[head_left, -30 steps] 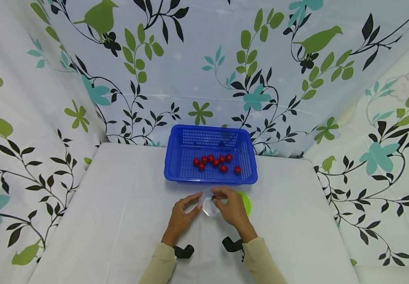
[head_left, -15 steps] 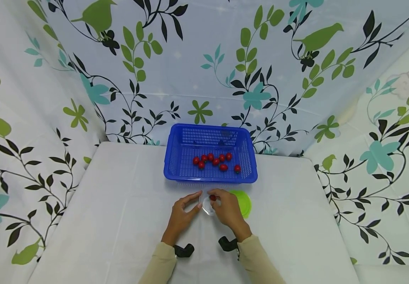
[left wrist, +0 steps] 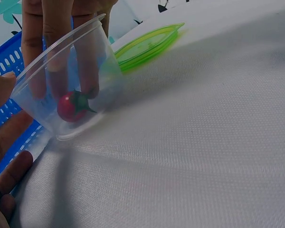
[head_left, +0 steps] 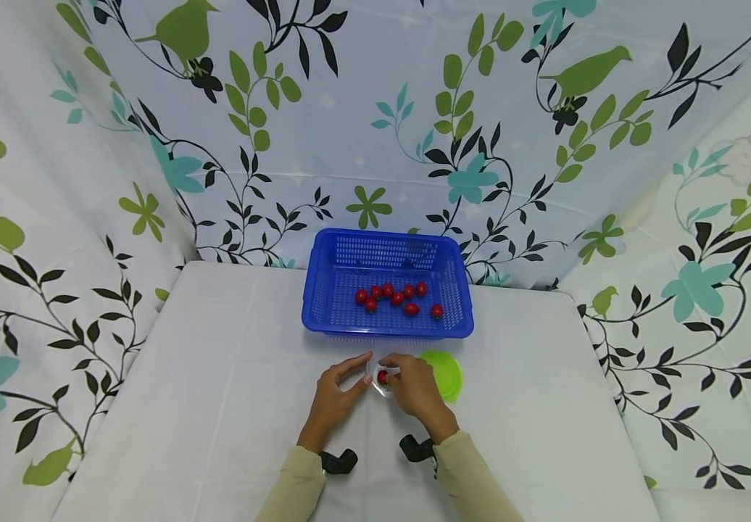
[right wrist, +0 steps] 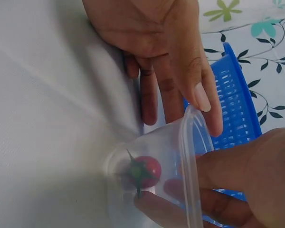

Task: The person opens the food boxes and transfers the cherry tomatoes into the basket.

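Observation:
A clear plastic cup (head_left: 383, 391) stands tilted in the left wrist view, between my two hands. My left hand (head_left: 335, 399) holds it by the rim, thumb on one side and fingers on the other. Inside, near the bottom, lies a red cherry tomato (left wrist: 72, 106) with its green stem on. Fingers of my right hand (head_left: 412, 388) reach straight down into the cup, with their tips close to the tomato (right wrist: 146, 172). Beside the right hand rests a bright green round lid (head_left: 447, 374).
Behind the hands stands a blue plastic basket (head_left: 385, 333) with several red cherry tomatoes (head_left: 397, 298) in it. White cloth (head_left: 238, 406) covers the table. A leaf-patterned curtain (head_left: 362, 94) hangs behind and at both sides.
My right hand has moved slightly left and down into the cup, bringing the cherry tomato to its bottom. More of the green lid shows. The left hand stays at the cup.

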Demonstrator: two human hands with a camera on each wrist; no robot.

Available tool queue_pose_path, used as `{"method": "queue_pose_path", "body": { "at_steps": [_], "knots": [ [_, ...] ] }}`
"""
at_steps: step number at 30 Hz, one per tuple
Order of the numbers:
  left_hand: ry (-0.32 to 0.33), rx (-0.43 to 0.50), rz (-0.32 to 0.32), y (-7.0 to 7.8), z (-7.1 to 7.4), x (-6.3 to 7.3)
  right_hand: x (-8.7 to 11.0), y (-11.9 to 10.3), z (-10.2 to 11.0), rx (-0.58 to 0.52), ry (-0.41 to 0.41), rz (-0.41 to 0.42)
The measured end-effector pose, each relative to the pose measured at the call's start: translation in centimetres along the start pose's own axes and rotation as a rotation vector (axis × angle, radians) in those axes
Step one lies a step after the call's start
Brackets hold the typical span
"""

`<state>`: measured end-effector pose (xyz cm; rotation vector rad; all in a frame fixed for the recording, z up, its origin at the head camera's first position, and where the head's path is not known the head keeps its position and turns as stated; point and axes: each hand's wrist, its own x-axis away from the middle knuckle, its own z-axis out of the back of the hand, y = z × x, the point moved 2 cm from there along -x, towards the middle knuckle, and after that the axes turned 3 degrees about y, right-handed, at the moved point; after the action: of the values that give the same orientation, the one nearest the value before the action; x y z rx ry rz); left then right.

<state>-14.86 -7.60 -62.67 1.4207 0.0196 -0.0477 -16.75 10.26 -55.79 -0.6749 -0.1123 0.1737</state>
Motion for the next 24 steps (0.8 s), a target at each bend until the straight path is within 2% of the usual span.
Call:
{"method": "queue_pose_path", "body": {
  "at_steps": [7, 12, 20, 24],
  "knots": [
    [-0.004, 0.0, 0.014, 0.05, 0.02, -0.02, -0.3, 0.33, -0.61, -0.077, -0.061, -0.008],
    [0.0, 0.0, 0.004, -0.1, -0.03, -0.01, -0.39, 0.41, -0.55, -0.145, -0.059, -0.022],
    [0.001, 0.01, 0.001, -0.24, -0.06, -0.1, -0.51, 0.19, -0.62, -0.128, -0.075, -0.021],
    [-0.002, 0.019, -0.002, -0.24, -0.05, -0.04, -0.51, 0.23, -0.42, -0.188, -0.099, -0.028]
  ]
}}
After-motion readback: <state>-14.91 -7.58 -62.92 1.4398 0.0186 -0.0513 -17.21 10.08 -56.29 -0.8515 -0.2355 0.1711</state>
